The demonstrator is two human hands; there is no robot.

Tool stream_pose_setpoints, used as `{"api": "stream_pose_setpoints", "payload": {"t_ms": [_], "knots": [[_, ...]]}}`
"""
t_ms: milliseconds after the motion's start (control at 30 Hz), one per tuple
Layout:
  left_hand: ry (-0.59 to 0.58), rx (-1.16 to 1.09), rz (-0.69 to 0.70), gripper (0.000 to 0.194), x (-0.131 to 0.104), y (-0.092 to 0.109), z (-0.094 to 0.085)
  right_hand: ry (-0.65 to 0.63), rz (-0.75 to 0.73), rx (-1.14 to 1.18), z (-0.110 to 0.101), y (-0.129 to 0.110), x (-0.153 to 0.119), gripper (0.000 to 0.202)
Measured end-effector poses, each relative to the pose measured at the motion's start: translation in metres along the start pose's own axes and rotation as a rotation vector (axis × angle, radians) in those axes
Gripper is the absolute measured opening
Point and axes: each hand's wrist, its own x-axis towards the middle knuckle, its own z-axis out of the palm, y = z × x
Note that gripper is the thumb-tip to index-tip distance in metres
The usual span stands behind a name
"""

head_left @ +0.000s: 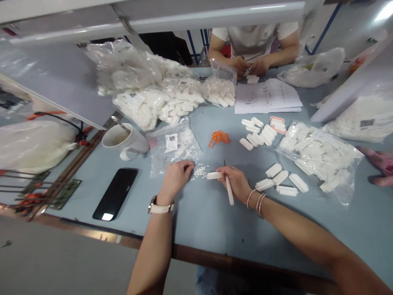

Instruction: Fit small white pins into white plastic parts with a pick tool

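Observation:
My right hand point(236, 182) is closed around a slim tool with a white handle point(229, 191) and a thin dark tip pointing away from me. The same hand also grips a small white ribbed plastic piece point(214, 175) at its fingertips. To the left, my left hand point(178, 178) rests on the table with thumb and fingers pinched together; what they hold, if anything, is too small to make out. Between the hands lies a loose pile of tiny white pegs point(200, 171). Beyond it sits a heap of orange clip-like frames point(219, 138).
White plastic pieces point(280, 177) lie right of my hand, near a full plastic bag point(325, 157). A phone point(115, 194), a mug point(123, 141) with a spoon and a bag of pegs point(178, 141) stand left. Across the table, a person's hands point(250, 67) work behind paper sheets point(267, 96).

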Motion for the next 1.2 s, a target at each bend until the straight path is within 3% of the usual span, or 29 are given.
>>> {"api": "stream_pose_setpoints", "payload": {"t_ms": [433,633,900,1200], "knots": [[-0.024,0.173,0.030,0.022,-0.003,0.000,0.003,0.012,0.011,-0.012,0.001,0.002,-0.001,0.017],[0.067,-0.210,-0.022,0.021,-0.003,0.006,-0.003,0.084,0.026,0.044,-0.002,-0.001,-0.002,0.019],[-0.081,-0.639,0.033,0.021,-0.010,0.028,-0.001,0.191,-0.019,0.071,-0.001,-0.002,-0.002,0.020],[-0.068,-0.700,0.120,0.015,-0.012,0.040,0.016,0.214,-0.073,0.079,-0.002,-0.005,-0.002,0.021]]}}
